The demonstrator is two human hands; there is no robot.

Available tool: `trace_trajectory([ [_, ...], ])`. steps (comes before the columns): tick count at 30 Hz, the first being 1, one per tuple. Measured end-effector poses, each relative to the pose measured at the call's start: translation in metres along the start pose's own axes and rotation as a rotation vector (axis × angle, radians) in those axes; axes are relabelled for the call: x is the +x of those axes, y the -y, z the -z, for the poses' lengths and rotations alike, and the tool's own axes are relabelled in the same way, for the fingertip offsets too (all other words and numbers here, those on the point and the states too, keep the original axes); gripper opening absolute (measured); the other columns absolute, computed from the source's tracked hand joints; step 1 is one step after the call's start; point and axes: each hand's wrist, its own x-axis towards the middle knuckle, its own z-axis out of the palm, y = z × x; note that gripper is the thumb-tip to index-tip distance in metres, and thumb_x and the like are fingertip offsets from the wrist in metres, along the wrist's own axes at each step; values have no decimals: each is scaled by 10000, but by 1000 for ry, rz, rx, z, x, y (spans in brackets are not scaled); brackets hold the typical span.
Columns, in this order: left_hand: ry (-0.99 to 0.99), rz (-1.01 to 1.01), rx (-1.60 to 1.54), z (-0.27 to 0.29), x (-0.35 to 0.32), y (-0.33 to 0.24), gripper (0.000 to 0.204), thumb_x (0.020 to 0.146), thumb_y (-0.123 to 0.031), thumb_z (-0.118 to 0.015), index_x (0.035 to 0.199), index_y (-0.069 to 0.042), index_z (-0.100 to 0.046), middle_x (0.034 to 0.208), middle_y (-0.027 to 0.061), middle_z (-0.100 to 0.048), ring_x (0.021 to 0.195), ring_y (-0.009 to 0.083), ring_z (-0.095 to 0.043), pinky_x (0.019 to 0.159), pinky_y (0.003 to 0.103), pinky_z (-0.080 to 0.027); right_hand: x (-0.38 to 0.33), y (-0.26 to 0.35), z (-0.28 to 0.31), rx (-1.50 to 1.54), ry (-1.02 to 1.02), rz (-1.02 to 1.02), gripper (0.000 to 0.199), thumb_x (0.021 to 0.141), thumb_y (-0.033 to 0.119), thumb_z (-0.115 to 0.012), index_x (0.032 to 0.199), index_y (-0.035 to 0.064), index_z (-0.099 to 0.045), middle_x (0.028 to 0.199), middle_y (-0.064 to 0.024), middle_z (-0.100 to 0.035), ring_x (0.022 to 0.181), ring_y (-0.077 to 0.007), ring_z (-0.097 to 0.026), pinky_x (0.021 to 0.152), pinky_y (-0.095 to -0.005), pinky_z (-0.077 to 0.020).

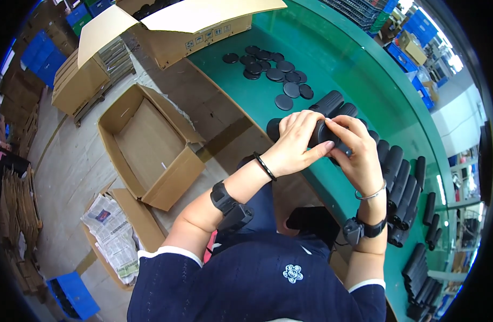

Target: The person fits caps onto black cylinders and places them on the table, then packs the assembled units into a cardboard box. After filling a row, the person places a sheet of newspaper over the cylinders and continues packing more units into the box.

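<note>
Above the green worktop [332, 185], both my hands close around one black cylinder [323, 134] whose rounded end shows between them. My left hand [299, 138] reaches over it from the left, thumb pressed along its near side. On the other side, my right hand [360, 145] grips it with bent fingers and thumb. Most of the cylinder is hidden by the fingers, so I cannot tell whether its end is a separate cap. Several loose flat black discs [284, 102] are scattered beyond my hands. Black ribbed cylinders [330, 101] lie just behind and beside the fingers.
More black cylinders [402, 185] lie in rows along the right, with another group [418, 273] nearer me. An open cardboard box [174, 180] stands left of the worktop; a carton [219, 33] sits at its far end. Newspaper [113, 231] lies in another box.
</note>
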Motion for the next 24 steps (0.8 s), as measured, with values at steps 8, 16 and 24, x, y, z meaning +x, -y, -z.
trace_trajectory([
  [8, -15, 4, -68, 4, -1, 9, 528, 853, -381, -617, 1225, -44, -452, 1182, 145, -500, 1142, 312, -449, 991, 430, -278, 6, 1, -6, 63, -12, -13, 525, 619, -50, -714, 1133, 17, -633, 1123, -124, -595, 1011, -286, -594, 866, -356, -485],
  [16, -37, -19, -62, 4, -4, 8, 542, 839, -395, -630, 1216, -46, -459, 1172, 142, -509, 1134, 313, -455, 979, 429, -289, 9, 6, -7, 1, 9, 14, 507, 604, -42, -731, 1101, 18, -649, 1095, -123, -593, 1004, -288, -595, 831, -347, -505],
  [24, -5, 7, -245, 18, -4, 18, 515, 805, -254, -661, 1225, -44, -451, 1124, 135, -574, 1085, 279, -538, 956, 390, -392, 14, -13, -26, 569, -6, -128, 338, 770, 26, -703, 1106, 13, -668, 1034, -81, -602, 936, -181, -581, 816, -291, -483],
])
